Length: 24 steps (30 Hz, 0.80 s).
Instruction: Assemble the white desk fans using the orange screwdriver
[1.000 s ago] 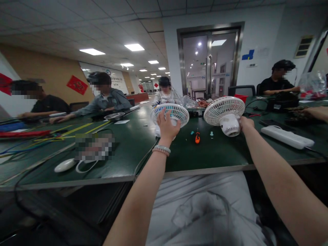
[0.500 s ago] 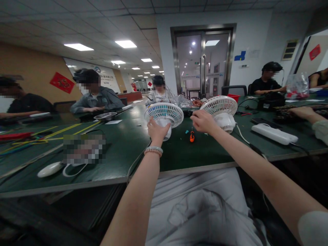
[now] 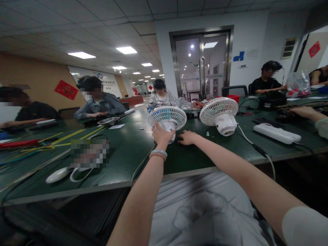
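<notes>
Currently the left white fan (image 3: 177, 117) is clasped by the left hand (image 3: 162, 135), while the right hand (image 3: 189, 137) is held low at the desk (image 3: 188, 160) beside it, grip state unclear.

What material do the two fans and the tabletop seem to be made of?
Fan at the left hand: probably white plastic, from its thin, moulded-looking grille ribs.
Other fan: likely plastic too; its rounded housing has a soft gloss.
Tabletop: smooth, green, light-reflecting; perhaps laminate or rubber.
</notes>
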Tool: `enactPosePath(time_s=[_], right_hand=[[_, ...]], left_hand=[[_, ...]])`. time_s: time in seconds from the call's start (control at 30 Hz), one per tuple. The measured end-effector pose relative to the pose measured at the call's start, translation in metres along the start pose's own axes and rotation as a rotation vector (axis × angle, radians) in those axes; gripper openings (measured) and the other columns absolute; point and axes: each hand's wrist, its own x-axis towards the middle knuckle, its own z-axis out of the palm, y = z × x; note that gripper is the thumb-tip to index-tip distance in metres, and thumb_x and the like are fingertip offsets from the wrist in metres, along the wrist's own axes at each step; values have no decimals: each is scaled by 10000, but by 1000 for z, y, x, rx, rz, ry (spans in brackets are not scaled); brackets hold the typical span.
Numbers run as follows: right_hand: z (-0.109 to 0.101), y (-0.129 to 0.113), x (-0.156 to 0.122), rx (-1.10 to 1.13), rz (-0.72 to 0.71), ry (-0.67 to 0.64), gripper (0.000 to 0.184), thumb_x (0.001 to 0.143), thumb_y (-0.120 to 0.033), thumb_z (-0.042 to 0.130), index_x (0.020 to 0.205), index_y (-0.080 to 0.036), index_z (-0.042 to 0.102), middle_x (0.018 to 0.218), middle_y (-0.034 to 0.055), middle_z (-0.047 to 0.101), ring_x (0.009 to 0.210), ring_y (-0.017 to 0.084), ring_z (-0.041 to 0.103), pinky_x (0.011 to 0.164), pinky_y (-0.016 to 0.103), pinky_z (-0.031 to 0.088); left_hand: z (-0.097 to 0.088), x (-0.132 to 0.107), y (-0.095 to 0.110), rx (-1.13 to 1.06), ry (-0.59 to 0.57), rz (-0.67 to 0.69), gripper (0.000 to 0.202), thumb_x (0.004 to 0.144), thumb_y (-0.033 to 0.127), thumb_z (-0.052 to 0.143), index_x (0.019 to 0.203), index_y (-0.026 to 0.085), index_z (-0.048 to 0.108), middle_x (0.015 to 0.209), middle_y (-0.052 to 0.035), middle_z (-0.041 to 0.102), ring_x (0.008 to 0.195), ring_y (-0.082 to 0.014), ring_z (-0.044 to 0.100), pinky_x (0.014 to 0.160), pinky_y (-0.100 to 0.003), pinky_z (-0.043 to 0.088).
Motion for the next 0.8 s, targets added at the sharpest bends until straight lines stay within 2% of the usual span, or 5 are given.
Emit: enactPosePath(time_s=[0.17, 0.3, 0.43, 0.6, 0.8], right_hand=[[-3, 5, -4, -28, 15, -3, 464, 817, -468, 428, 1240, -291, 499, 1244, 131, 485, 1133, 332, 454, 852, 453, 420], [-4, 15, -6, 25, -100, 34, 353, 807, -321, 489, 1141, -278, 595, 1116, 61, 611, 1031, 240, 551, 867, 326, 426], [-3, 26, -4, 106, -127, 50, 314, 762, -233, 547, 1057, -272, 648, 1064, -1, 646, 1012, 186, 568, 875, 254, 424], [-2, 28, -2, 115, -136, 65, 320, 745, -204, 560, 1049, -236, 655, 1068, 15, 647, 1016, 185, 571, 893, 248, 422], [-4, 25, -4, 72, -147, 64, 346, 718, -109, 540, 1028, -201, 665, 1064, 37, 647, 1026, 193, 570, 896, 243, 425]], left_hand=[[2, -12, 10, -12, -5, 26, 1030, 546, 502, 665, 1363, 264, 84, 1348, -167, 262, 1162, -353, 406, 892, -490, 399], [2, -20, 16, 33, 7, 69, 989, 579, 449, 654, 1365, 262, 83, 1350, -160, 272, 1186, -337, 383, 914, -485, 385], [0, -23, 19, 71, 2, 122, 994, 579, 450, 657, 1369, 252, 87, 1352, -164, 274, 1179, -339, 389, 940, -488, 361], [0, -21, 17, 31, 0, 122, 1012, 571, 501, 648, 1373, 247, 85, 1338, -167, 294, 1165, -356, 396, 916, -504, 373], [1, -17, 14, 0, -9, 39, 1011, 587, 507, 629, 1378, 237, 60, 1318, -178, 321, 1150, -362, 413, 892, -505, 385]])
